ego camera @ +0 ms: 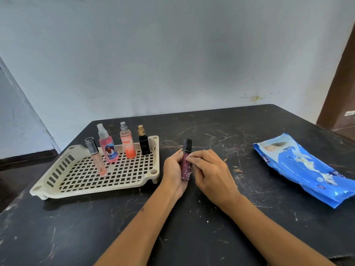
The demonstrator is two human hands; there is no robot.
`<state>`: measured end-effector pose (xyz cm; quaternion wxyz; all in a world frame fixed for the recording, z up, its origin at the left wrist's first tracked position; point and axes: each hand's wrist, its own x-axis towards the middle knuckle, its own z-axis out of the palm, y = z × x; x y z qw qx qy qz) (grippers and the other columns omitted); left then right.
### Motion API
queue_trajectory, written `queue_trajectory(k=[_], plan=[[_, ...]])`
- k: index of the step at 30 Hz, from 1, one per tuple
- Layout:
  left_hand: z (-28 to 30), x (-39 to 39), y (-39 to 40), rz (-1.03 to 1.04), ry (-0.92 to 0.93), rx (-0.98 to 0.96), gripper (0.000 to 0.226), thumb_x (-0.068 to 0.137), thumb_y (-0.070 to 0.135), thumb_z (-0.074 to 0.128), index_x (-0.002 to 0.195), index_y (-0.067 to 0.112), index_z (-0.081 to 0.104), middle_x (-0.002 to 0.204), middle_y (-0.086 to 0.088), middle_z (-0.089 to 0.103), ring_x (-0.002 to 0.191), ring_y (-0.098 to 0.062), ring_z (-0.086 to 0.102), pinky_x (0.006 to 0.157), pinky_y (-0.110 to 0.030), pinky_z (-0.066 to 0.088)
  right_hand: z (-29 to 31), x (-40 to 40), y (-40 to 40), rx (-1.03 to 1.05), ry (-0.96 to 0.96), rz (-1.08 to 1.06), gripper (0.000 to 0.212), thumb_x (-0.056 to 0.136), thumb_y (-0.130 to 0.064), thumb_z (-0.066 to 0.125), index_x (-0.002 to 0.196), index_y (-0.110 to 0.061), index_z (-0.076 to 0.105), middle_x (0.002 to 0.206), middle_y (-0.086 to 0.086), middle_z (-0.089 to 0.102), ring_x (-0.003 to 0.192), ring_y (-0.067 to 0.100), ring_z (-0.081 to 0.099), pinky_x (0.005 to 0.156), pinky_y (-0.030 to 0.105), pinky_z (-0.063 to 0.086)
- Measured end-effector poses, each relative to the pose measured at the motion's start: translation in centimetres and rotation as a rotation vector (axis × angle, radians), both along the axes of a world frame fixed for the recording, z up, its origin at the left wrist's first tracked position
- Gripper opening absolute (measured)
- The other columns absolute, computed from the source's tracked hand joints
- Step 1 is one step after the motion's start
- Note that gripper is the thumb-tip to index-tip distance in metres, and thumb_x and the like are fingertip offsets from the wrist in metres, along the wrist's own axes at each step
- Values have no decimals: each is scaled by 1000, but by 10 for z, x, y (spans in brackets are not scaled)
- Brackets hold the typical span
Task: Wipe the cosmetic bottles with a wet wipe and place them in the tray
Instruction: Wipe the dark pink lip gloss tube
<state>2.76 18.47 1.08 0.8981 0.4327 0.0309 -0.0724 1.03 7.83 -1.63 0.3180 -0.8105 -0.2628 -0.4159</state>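
Observation:
My left hand (173,172) grips a dark red lip-gloss tube with a black cap (186,160), held upright just right of the tray. My right hand (209,172) presses a small wet wipe (194,170), mostly hidden under its fingers, against the tube's side. In the cream lattice tray (63,189) stand several bottles: a peach gloss tube with a black cap (97,157), a pink spray bottle (107,144), an orange spray bottle (127,142) and a small black perfume bottle with a gold cap (143,141).
A blue pack of wet wipes (305,167) lies at the right of the black marbled table (192,237). The wall stands right behind the table's far edge. A brown door frame (340,83) is at the far right.

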Motion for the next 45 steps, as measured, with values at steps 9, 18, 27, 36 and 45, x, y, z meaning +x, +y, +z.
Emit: queue_trajectory(k=[9, 18, 27, 36, 45], plan=[[1, 0, -1, -6, -18, 23, 26, 92, 7, 35, 74, 6, 53, 65, -5, 51, 60, -13, 51, 55, -22, 48, -1, -6, 2, 28, 8, 20, 27, 84, -8, 48, 92, -1, 73, 93, 5, 68, 84, 21, 63, 73, 27, 51], [1, -1, 0, -5, 2, -16, 22, 88, 5, 38, 71, 7, 51, 64, -4, 48, 57, -11, 48, 54, -21, 46, -1, -8, 1, 19, 3, 48, 27, 84, -9, 47, 89, -2, 73, 92, 5, 68, 84, 20, 63, 73, 26, 52], [6, -5, -2, 5, 25, -43, 23, 89, 4, 38, 70, 6, 52, 62, -3, 48, 52, -9, 48, 51, -20, 46, -1, -8, 0, 29, -4, 48, 24, 82, -7, 49, 84, -3, 73, 88, 4, 68, 81, 20, 63, 69, 30, 53], [7, -6, -2, 24, 51, -34, 19, 86, 3, 41, 72, 5, 53, 67, -5, 49, 60, -12, 47, 60, -21, 43, -1, -9, 0, 35, -15, 30, 23, 81, -8, 50, 80, -4, 73, 85, 3, 68, 79, 20, 63, 63, 32, 54], [7, -6, -2, 26, 54, -43, 17, 85, 2, 40, 74, 4, 53, 68, -6, 49, 59, -12, 47, 58, -21, 44, -1, -10, -1, 31, 7, 19, 26, 83, -10, 48, 84, -3, 73, 88, 3, 68, 81, 19, 63, 68, 28, 53]])
